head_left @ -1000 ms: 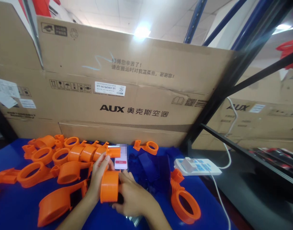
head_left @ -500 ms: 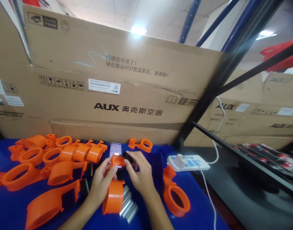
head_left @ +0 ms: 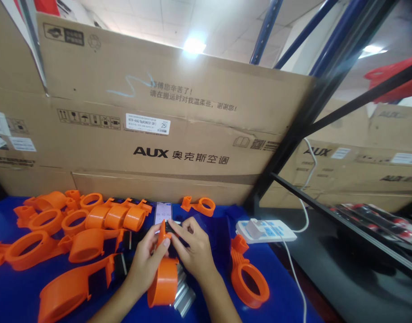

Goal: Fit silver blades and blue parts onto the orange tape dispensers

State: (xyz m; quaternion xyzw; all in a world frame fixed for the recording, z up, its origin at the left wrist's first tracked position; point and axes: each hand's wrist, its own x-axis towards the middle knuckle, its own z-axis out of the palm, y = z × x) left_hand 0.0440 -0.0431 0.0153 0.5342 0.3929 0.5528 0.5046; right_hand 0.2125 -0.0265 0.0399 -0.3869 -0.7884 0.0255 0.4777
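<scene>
Fingers of the left hand [head_left: 148, 258] are wrapped around an orange tape holder [head_left: 164, 278], keeping it up off the blue table [head_left: 20, 296] near the front edge so it does not wobble. Fingers of the right hand [head_left: 192, 251] are pinched on a small black piece [head_left: 174, 229] at the holder's top end, maybe to push it into place. More orange holders [head_left: 91, 229] lie toward the left edge, a phone [head_left: 163, 211] sits by the back edge, and a white power strip [head_left: 266, 229] lies off the right edge.
</scene>
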